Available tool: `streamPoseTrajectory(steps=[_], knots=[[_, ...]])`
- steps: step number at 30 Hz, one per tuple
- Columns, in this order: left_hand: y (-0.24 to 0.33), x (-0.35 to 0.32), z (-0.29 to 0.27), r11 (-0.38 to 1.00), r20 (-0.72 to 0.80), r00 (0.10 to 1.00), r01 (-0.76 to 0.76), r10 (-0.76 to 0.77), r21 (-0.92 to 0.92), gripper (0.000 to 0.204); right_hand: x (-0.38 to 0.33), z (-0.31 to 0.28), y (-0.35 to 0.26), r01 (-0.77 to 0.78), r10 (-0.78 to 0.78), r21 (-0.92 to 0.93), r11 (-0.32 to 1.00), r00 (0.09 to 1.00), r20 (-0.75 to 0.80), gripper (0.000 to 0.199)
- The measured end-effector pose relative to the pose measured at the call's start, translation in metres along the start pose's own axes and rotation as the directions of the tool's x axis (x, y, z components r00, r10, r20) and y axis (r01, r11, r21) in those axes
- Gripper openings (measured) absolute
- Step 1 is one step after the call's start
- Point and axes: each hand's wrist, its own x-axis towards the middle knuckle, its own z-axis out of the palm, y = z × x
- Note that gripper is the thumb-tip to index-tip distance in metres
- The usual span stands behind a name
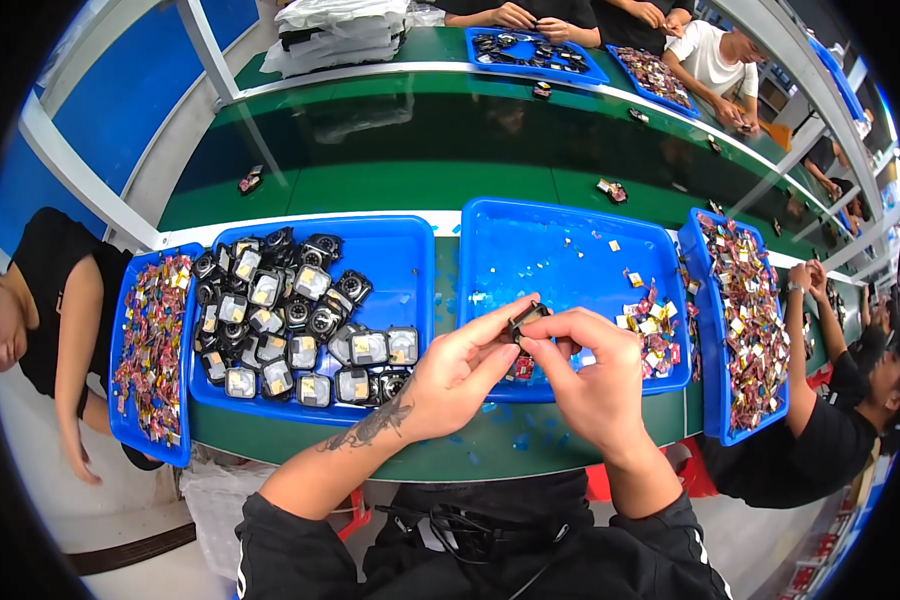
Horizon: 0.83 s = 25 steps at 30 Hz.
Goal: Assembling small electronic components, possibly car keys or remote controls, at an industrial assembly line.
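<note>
My left hand (458, 372) grips a small black watch case (527, 316) between thumb and fingers. From the other side, my right hand (592, 368) has its thumb and index finger closed on the same case. Both hands are over the near edge of a shallow blue tray (540, 245), whose right part holds a heap of small red circuit boards (660, 335) with white and yellow pieces. Just below my fingers shows a bit of a red board. To the left, another blue tray (418, 270) holds many black watch cases (302, 350), several with pale, clear-covered faces.
Narrow blue trays full of red circuit boards stand at the left (150, 350) and right (745, 330). Beyond runs a green conveyor belt (390, 160) carrying scattered small parts. Co-workers sit at both sides and across. A metal frame post (80, 165) rises at left.
</note>
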Motion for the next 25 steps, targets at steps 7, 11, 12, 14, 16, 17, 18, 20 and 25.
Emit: streamPoseTrajectory(steps=[7,11,12,14,16,17,18,20,25], knots=[[-0.001,-0.001,0.003,0.998,-0.002,1.0,0.0,0.0,0.055,0.049,0.001,-0.004,0.002,-0.005,0.008,-0.066,0.998,0.999,0.039,0.011],[0.004,-0.004,0.003,0.992,0.01,0.997,0.074,-0.075,0.102,0.049,0.001,-0.005,0.0,-0.061,0.061,-0.022,0.998,0.998,-0.02,0.017],[0.005,-0.003,0.001,0.992,0.012,0.997,0.076,-0.078,0.103,0.049,0.001,-0.005,-0.001,-0.042,0.04,-0.08,0.996,0.999,-0.025,0.019],[0.006,-0.001,-0.001,0.984,0.004,0.993,0.12,-0.121,0.13,0.047,-0.002,-0.005,0.0,-0.028,0.025,-0.136,0.99,0.999,-0.027,0.021],[0.001,0.0,0.001,0.999,-0.014,1.0,0.021,-0.02,0.036,0.047,-0.004,-0.005,0.008,0.107,-0.113,-0.067,0.992,0.989,-0.093,0.022],[-0.001,0.001,0.002,0.995,-0.041,0.996,-0.085,0.083,-0.057,0.046,-0.008,-0.003,0.011,0.108,-0.114,-0.065,0.992,0.989,-0.094,0.022],[0.002,0.002,0.005,0.996,-0.099,0.993,-0.076,0.071,-0.052,0.047,-0.016,-0.001,0.013,-0.002,0.03,0.177,0.984,0.987,-0.157,0.023],[0.003,0.003,0.006,0.993,-0.116,0.99,-0.086,0.076,-0.079,0.047,-0.026,-0.002,0.011,-0.157,0.204,0.419,0.894,0.976,-0.07,0.026],[0.005,0.003,0.003,0.991,-0.049,0.991,-0.127,0.125,-0.037,0.062,-0.035,0.002,0.023,-0.266,0.251,0.53,0.805,0.963,0.101,0.03]])
